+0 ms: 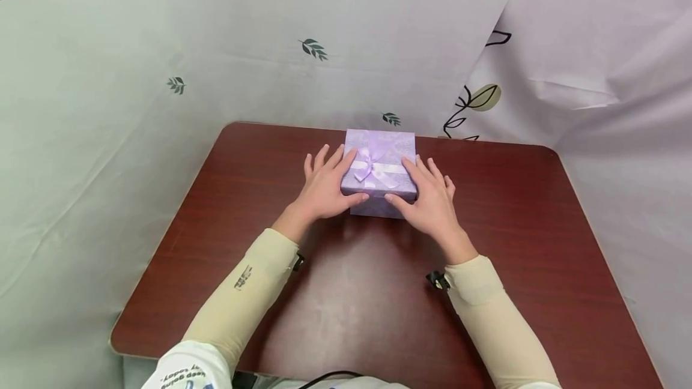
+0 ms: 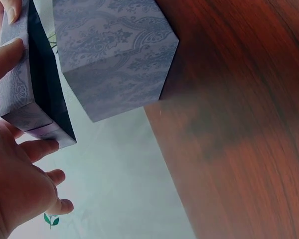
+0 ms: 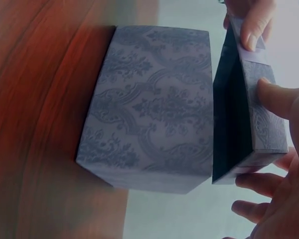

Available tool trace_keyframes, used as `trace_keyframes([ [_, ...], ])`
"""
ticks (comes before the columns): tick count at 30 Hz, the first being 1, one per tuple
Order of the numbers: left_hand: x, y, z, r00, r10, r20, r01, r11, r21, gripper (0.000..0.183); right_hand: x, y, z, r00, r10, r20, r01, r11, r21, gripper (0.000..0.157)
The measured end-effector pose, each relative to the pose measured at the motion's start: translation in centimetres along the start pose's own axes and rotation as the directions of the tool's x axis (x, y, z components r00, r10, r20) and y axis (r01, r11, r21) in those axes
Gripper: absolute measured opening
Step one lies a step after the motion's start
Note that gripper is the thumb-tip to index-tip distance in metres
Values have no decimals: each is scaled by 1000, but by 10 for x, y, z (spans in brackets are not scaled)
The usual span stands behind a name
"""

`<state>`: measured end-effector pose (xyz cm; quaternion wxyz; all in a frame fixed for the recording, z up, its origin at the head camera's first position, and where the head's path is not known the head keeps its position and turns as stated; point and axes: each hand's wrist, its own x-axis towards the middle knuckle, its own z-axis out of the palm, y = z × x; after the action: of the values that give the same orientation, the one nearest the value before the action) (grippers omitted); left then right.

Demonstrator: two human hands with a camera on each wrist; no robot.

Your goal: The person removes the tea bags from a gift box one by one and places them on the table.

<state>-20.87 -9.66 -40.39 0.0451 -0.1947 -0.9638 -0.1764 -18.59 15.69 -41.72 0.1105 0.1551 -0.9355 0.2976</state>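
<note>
A lilac gift box with a damask pattern stands on the table, its base (image 1: 376, 208) partly covered by the lid (image 1: 397, 147) in the head view. A ribbon bow (image 1: 370, 165) sits on top of the lid. My left hand (image 1: 324, 192) grips the lid's left side, thumb on the front face. On the right side my right hand (image 1: 430, 202) holds it the same way. Both wrist views show the lid (image 3: 263, 117) raised off the base (image 3: 149, 109), with a gap between them and its dark inside visible. What the base contains is hidden.
The box stands near the back edge of a dark red-brown wooden table (image 1: 324, 305). Pale cloth (image 1: 346, 11) with printed leaves hangs behind and around the table. A black cable (image 1: 332, 373) shows at the front edge.
</note>
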Motion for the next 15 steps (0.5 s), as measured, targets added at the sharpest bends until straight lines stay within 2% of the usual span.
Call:
trace_keyframes([
  [15,-15,-17,-15,1000,-22,-15,21,999,-43,100,7,-25,9,1000,-26,-8,26,1000,-16,82],
])
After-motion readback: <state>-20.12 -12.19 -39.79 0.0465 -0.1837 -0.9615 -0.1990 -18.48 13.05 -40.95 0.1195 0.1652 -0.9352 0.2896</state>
